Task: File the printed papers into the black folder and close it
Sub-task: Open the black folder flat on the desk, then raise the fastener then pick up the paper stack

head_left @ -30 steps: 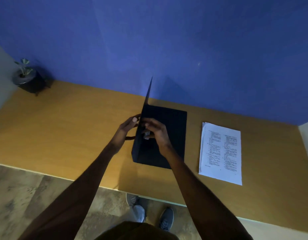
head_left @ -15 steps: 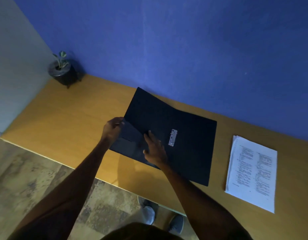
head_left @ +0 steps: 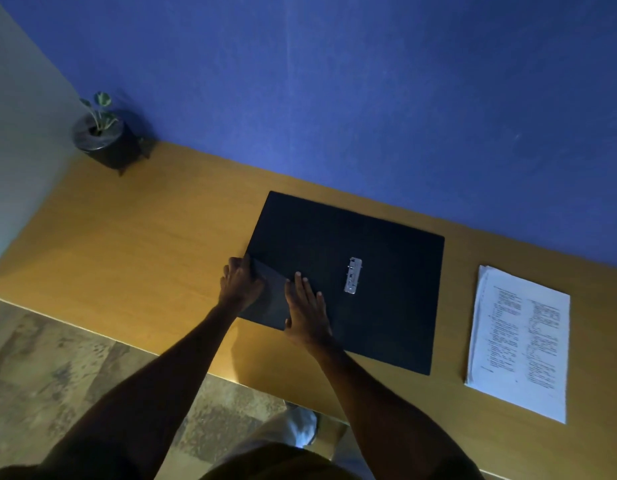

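Observation:
The black folder (head_left: 386,289) lies spread open and flat on the wooden desk (head_left: 144,244), with a silver clip mechanism (head_left: 352,275) near its middle. My left hand (head_left: 239,284) grips the left cover's outer edge, beside a lighter inner pocket flap (head_left: 270,299). My right hand (head_left: 305,308) rests flat, fingers spread, on the left cover next to that flap. A stack of printed papers (head_left: 520,341) lies on the desk to the right of the folder, apart from it and untouched.
A small potted plant (head_left: 101,133) in a dark pot stands at the desk's far left corner against the blue wall. The desk's near edge runs diagonally below my arms, with a patterned floor and my shoes (head_left: 301,427) beneath.
The folder's left cover has swung from upright down to flat on the desk. My right hand has settled flat on it. The view has shifted left, so the papers sit further right.

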Action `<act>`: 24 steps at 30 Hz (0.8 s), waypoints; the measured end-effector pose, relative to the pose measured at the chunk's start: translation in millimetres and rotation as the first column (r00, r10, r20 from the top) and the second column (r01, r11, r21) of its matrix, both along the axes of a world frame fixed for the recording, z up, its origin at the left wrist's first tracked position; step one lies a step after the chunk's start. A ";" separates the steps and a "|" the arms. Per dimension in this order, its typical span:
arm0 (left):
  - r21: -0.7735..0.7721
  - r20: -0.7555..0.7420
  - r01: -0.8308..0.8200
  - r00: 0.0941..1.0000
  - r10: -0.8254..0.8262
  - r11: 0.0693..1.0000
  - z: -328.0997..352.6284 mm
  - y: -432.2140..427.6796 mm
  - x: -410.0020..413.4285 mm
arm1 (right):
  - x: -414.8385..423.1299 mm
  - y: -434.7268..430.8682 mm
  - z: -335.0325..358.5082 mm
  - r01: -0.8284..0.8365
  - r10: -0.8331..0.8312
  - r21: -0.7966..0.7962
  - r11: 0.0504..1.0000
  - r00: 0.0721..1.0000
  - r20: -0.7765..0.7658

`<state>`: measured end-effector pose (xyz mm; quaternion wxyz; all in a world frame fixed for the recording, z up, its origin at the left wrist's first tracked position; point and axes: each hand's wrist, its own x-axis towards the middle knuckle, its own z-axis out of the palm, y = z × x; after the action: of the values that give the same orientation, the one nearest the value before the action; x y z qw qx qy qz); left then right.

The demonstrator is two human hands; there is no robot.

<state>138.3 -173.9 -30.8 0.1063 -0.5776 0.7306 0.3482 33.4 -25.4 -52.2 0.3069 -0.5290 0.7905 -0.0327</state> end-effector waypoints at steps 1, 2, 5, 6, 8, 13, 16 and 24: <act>-0.015 0.012 0.018 1.000 -0.018 1.000 -1.9 3.5 -0.4 | -0.8 0.3 0.0 0.002 -0.002 -0.004 1.000 1.000 0.005; -0.028 0.025 0.037 0.999 -0.036 0.999 -3.9 6.8 -0.3 | -1.7 1.0 0.2 0.000 0.000 -0.005 1.000 1.000 0.010; -0.047 0.062 0.073 0.996 -0.070 0.996 -7.2 13.3 0.6 | -6.0 2.2 0.1 -0.019 0.019 0.003 1.000 0.999 0.029; -0.052 0.065 0.076 0.995 -0.073 0.996 -8.4 15.0 0.4 | -7.8 2.1 0.3 -0.026 0.025 0.007 1.000 0.999 0.043; -0.058 0.073 0.082 0.994 -0.078 0.995 -9.4 18.3 -2.6 | -13.1 2.2 2.0 -0.018 0.018 -0.002 1.000 0.995 0.096; -0.079 0.084 0.178 0.982 -0.171 0.981 -7.1 28.5 -25.2 | -48.5 21.9 8.8 0.075 -0.063 -0.122 0.990 0.993 0.099; -0.083 0.028 0.303 0.953 -0.302 0.949 -6.9 38.7 -50.7 | -78.8 45.6 11.7 0.173 -0.171 -0.156 0.973 0.985 0.027; -0.089 -0.086 0.560 0.819 -0.567 0.823 -12.2 78.5 -120.2 | -139.8 92.9 13.8 0.379 -0.383 -0.063 0.923 0.921 -0.074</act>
<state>18.2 -95.4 -43.1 0.1473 -0.3189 0.8834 0.3102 -106.3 67.4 -38.4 0.2482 -0.3732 0.8896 -0.0881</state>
